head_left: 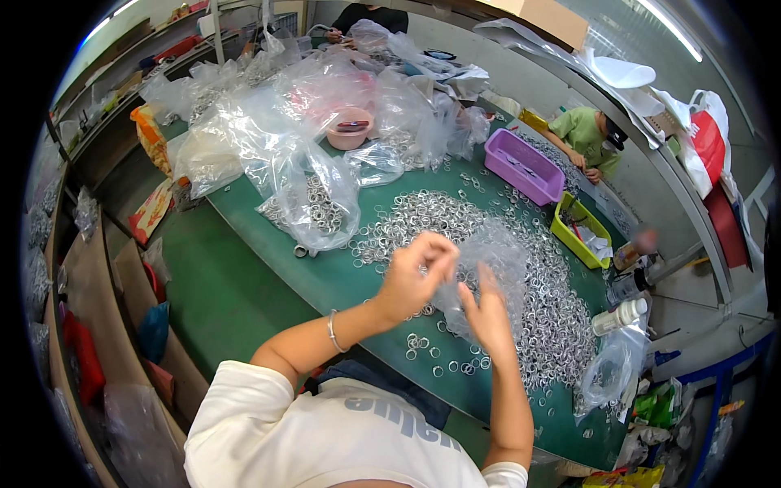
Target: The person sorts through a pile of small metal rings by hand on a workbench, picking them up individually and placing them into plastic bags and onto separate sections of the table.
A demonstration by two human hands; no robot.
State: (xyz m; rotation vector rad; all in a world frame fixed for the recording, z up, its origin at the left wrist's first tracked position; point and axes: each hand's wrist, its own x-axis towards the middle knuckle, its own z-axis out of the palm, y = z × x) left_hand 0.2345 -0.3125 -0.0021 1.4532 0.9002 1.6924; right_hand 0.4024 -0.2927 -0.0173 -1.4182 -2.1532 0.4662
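My left hand (413, 276), a metal bracelet on its wrist, is raised over the heap of small silver metal rings (423, 213). Its fingers curl together in a pinch; motion blurs the tips, and whatever they hold is too small to make out. Just to its right, my right hand (490, 315) has its thumb and fingers apart, with nothing visible between them. Beneath and behind both hands lies a crumpled clear plastic bag (503, 254) on the rings. More loose rings (465, 368) are scattered along the near side of the green table (277, 236).
A clear bag of rings (321, 203) lies left of the heap, below a pink bowl (350, 128). On the right stand a purple basket (525, 167), a yellow-green basket (582, 232) and a white bottle (620, 317). Two other people (586, 138) sit across the table.
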